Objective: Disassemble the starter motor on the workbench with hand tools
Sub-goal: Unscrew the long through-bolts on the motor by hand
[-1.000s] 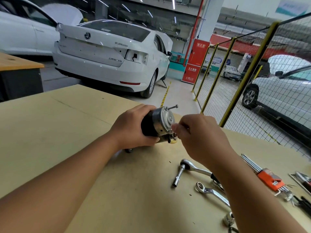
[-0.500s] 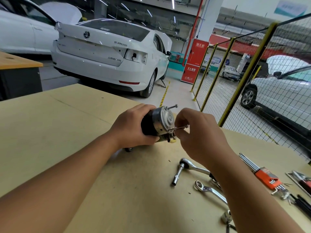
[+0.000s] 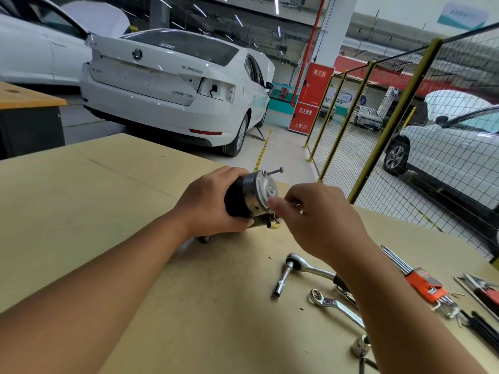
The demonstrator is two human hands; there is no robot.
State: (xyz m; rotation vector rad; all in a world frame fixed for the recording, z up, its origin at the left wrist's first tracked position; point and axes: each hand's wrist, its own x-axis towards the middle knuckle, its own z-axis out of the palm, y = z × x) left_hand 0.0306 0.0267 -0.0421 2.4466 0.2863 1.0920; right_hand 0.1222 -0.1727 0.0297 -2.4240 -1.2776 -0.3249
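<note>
the starter motor (image 3: 251,197) sat at mid-frame on the workbench (image 3: 81,201), my left hand (image 3: 213,203) wrapped tight around its black body. my right hand (image 3: 316,214) had drawn the lower long bolt (image 3: 297,204) out, fingers pinched on it; the upper bolt (image 3: 274,171) remained, so i judged it next.

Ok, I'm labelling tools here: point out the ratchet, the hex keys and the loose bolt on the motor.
ratchet (image 3: 310,265): head view, on its shiny handle.
hex keys (image 3: 421,283): head view, on the orange holder.
bolt (image 3: 274,171): head view, on its shaft above the motor's end cap.
</note>
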